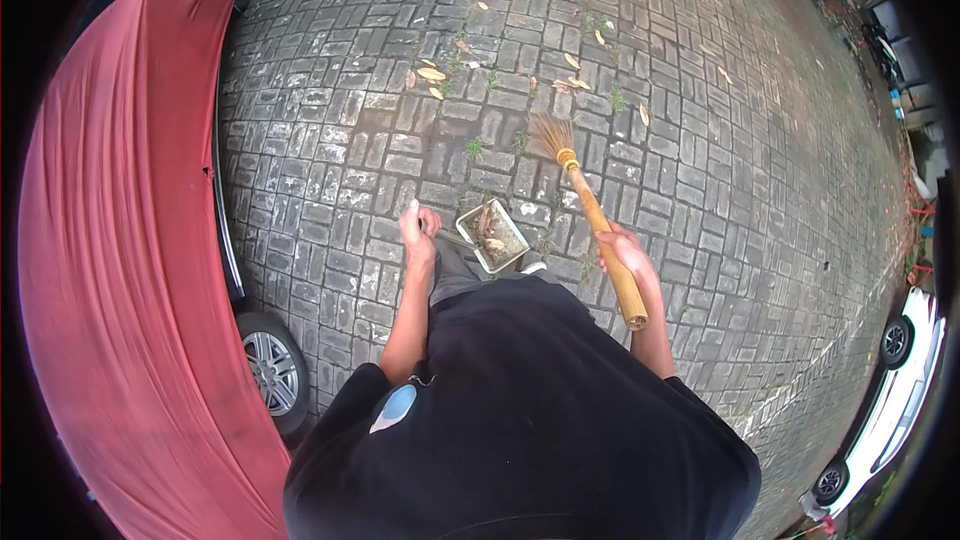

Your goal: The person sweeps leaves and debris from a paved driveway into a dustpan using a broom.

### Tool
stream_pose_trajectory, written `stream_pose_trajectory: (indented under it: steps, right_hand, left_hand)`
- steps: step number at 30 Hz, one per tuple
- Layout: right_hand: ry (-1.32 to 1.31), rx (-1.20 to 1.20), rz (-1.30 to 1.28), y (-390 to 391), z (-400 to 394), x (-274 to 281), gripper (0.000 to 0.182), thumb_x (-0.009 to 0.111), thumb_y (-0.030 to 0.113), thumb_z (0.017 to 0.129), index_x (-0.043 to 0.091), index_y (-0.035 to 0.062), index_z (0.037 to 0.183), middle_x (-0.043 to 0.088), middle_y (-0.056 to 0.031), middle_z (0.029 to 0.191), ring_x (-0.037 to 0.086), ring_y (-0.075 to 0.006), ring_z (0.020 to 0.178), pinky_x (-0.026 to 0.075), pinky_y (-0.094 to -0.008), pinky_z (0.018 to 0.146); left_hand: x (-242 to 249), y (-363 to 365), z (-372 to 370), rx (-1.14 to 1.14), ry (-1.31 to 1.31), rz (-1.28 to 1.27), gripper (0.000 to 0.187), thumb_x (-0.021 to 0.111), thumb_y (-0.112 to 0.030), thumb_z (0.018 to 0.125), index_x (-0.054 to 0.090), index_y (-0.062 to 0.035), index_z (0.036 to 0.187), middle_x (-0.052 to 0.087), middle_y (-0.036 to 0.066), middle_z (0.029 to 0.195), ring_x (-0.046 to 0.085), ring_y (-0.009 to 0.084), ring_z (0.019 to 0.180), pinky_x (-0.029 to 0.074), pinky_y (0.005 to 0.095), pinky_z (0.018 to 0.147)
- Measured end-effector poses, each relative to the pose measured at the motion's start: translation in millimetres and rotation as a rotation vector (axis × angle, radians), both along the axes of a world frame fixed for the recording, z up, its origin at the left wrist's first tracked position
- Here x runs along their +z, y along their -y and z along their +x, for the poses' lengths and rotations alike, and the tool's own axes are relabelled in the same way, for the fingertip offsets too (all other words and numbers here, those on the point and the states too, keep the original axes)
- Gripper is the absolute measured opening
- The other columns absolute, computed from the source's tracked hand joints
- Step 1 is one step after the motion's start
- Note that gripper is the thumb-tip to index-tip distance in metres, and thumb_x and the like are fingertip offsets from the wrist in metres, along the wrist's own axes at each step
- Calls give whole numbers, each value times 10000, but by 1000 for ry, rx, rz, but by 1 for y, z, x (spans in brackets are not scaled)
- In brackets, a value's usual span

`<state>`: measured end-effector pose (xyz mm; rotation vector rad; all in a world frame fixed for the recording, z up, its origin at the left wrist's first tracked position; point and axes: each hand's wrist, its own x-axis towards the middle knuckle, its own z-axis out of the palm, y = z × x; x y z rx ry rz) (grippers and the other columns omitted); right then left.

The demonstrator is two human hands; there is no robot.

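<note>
My right hand grips the bamboo handle of a straw broom, whose bristles rest on the paving ahead. My left hand is closed around the thin handle of a metal dustpan that hangs low in front of my legs and holds leaves and dirt. Dry leaves lie scattered on the grey brick paving beyond the broom head.
A car under a red cover stands close on my left, one wheel showing. A white car is parked at the lower right. Weeds grow between the bricks.
</note>
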<state>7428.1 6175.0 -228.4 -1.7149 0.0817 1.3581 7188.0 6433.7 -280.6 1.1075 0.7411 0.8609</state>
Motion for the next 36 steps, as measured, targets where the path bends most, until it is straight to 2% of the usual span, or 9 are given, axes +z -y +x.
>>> stream_pose_trajectory:
  steps: [5,12,16,20,26,28,30,32,36]
  right_hand:
    - [39,-54,-25,-59,-1,20,620,568,212,826,305,142,1383,506,-61,691,487,-141,473,420,-274,416]
    - [71,-97,-12,-175,-39,18,594,553,193,829,321,142,1374,499,-62,694,487,-142,474,419,-274,417]
    - [39,-106,-29,-245,-46,12,520,536,185,834,376,120,1325,495,-60,699,485,-140,480,421,-272,422]
    - [-8,-164,-39,-284,-73,-7,556,487,229,873,275,147,1380,500,-53,716,471,-122,506,415,-247,436]
    - [-298,-407,-53,-319,-79,-61,308,438,234,896,384,53,1139,491,-70,731,471,-120,533,423,-237,438]
    - [-703,-767,-14,-327,-83,-86,187,390,223,897,406,44,949,483,-91,710,498,-155,558,443,-275,455]
    - [-732,-856,23,-341,-101,-111,181,387,209,894,386,45,970,473,-100,696,504,-185,563,455,-307,460]
    - [-407,-822,-12,-364,-136,-123,169,390,198,892,366,48,966,467,-112,688,497,-215,548,461,-340,463]
    - [-407,-831,-39,-407,-179,-126,149,389,191,899,358,54,947,468,-123,688,493,-232,540,464,-361,471]
  left_hand:
    - [2,-88,-20,140,88,-14,483,333,-296,872,267,-108,433,255,16,408,284,148,432,280,289,498]
    - [16,-221,-39,278,261,-45,405,318,-221,827,256,-124,439,267,19,406,288,159,437,310,302,514]
    - [23,-299,-50,153,340,-28,386,320,-209,810,241,-121,442,253,20,411,285,159,453,314,298,560]
    - [35,-367,-57,56,301,18,375,352,-200,778,257,-108,427,261,20,411,292,158,450,327,307,622]
    - [39,-424,-62,-103,210,212,346,363,-184,733,253,-92,419,294,27,410,301,155,428,338,310,665]
    - [31,-442,-67,-157,135,249,326,360,-200,724,249,-96,437,286,19,421,279,149,460,330,307,683]
    - [21,-458,-62,-209,98,213,321,362,-192,717,244,-93,436,288,23,422,268,145,450,325,302,652]
    - [15,-466,-53,-208,74,204,316,361,-185,715,243,-90,438,284,24,425,264,139,445,317,293,621]
    - [-11,-487,-42,-321,-6,241,313,351,-177,723,243,-79,446,279,35,432,269,136,441,302,276,551]
